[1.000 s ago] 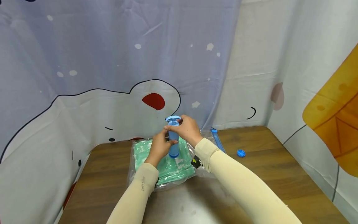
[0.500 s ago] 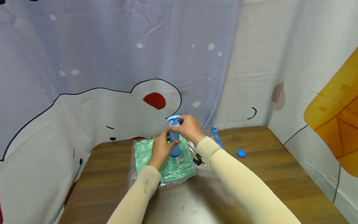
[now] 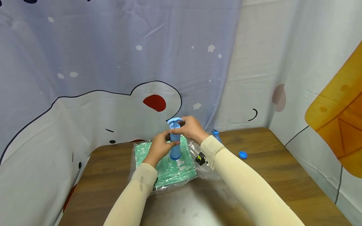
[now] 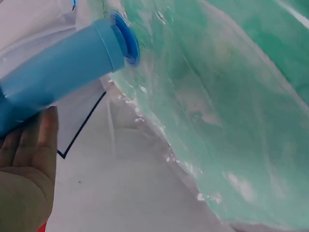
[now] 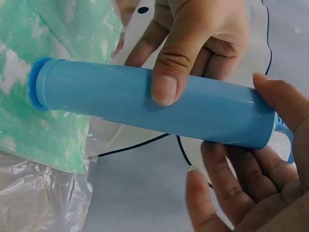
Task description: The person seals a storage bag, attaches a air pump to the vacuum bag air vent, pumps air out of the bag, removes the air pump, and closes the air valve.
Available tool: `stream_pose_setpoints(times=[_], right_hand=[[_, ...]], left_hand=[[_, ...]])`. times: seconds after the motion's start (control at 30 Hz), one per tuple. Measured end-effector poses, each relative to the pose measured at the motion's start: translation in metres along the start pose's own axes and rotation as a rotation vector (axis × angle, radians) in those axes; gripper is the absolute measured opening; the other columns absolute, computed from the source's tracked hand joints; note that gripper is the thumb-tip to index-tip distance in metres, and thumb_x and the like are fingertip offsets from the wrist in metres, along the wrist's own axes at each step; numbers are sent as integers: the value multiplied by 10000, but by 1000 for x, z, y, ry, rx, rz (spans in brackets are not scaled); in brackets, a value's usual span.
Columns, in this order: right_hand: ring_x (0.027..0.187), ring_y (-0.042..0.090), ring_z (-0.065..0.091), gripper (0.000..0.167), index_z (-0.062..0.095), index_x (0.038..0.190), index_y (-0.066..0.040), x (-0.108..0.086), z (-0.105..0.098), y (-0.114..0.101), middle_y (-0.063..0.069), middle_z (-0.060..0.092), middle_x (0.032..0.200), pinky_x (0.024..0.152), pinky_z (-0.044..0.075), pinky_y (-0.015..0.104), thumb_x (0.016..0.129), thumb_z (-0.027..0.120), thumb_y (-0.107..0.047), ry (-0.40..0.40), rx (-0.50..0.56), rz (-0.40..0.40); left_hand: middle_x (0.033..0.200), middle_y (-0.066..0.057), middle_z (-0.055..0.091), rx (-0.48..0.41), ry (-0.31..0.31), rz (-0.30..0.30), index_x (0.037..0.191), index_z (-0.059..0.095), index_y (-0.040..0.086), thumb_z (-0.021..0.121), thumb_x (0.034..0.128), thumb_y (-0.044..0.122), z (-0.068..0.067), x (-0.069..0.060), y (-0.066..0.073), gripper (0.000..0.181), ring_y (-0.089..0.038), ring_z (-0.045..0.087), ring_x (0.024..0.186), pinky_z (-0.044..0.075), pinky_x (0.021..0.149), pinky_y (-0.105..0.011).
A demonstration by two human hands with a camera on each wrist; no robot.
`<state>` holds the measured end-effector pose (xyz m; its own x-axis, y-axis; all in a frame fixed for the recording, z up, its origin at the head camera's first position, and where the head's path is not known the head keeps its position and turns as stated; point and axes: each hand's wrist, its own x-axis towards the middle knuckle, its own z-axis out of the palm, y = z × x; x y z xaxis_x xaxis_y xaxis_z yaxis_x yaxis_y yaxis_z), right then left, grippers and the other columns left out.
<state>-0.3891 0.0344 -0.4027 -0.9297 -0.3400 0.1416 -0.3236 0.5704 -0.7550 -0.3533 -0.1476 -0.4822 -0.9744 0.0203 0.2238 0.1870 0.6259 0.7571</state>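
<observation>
A blue cylinder (image 3: 175, 150) with a handle-shaped top (image 3: 174, 120) stands upright on a green package in clear plastic (image 3: 172, 175). The left hand (image 3: 159, 147) grips its middle, thumb on the near side, as the right wrist view shows on the cylinder (image 5: 120, 92). Around its upper end curls the right hand (image 3: 193, 129), thumb on one side and fingers on the other. In the left wrist view the cylinder's flanged base (image 4: 126, 41) meets the green package (image 4: 217, 111), with the left fingers (image 4: 34, 140) along the tube.
A round blue disc (image 3: 243, 154) lies on the wooden table (image 3: 254, 141) to the right. Behind the right wrist, a blue strip-like piece (image 3: 216, 135) is partly hidden. Clear plastic (image 3: 207, 171) spreads beside the green package. A printed curtain (image 3: 113, 62) hangs behind the table.
Both hands keep their hold on the upright cylinder. The right hand sits slightly lower around its top, and the right forearm now covers more of the blue strip-like piece.
</observation>
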Motion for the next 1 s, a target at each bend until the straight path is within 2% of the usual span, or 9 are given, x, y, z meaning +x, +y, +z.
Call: stream_pose_setpoints(times=[0.2,0.3,0.47,0.63,0.87,1.0], right_hand=[[1429,354,704,507,821,1323,-46,0,2,3,159,759,1505,1138,629,493,964,929,-386,-10,71,-1],[1467,361,681,581,772,1423,-31,-1,4,3,166,717,1568,1157,622,501,983,904,-387,-6,96,7],[1408,365,719,748,672,1553,-27,-6,9,1,181,711,1566,1113,643,508,992,891,-472,17,54,25],[1396,367,715,774,680,1538,-30,-8,14,-2,170,735,1525,1120,635,528,979,895,-520,90,47,42],[1229,334,751,745,718,1471,-28,-11,17,-2,150,786,1396,1027,662,502,949,924,-517,167,57,48],[1043,278,745,700,747,1407,-21,-12,16,-1,143,808,1261,873,653,418,946,922,-518,181,27,39]], left_hand=[[1410,-145,816,26,20,28,1532,705,111,913,988,268,1,4,-3,603,-383,786,1333,645,1123,-567],[1400,-146,820,34,40,48,1547,693,113,903,992,275,2,3,-3,615,-381,789,1326,648,1116,-566],[1316,-169,847,69,113,103,1486,735,97,909,979,283,9,-2,-6,567,-376,812,1272,663,1081,-566],[1255,-193,859,136,188,127,1439,742,58,921,963,327,16,-5,-6,575,-369,836,1201,681,1036,-547],[1231,-200,862,143,246,111,1383,752,35,943,937,333,24,-4,-1,570,-370,847,1165,689,1014,-532],[1223,-210,860,131,269,92,1355,750,14,956,929,315,30,-5,1,561,-375,847,1146,692,996,-532]])
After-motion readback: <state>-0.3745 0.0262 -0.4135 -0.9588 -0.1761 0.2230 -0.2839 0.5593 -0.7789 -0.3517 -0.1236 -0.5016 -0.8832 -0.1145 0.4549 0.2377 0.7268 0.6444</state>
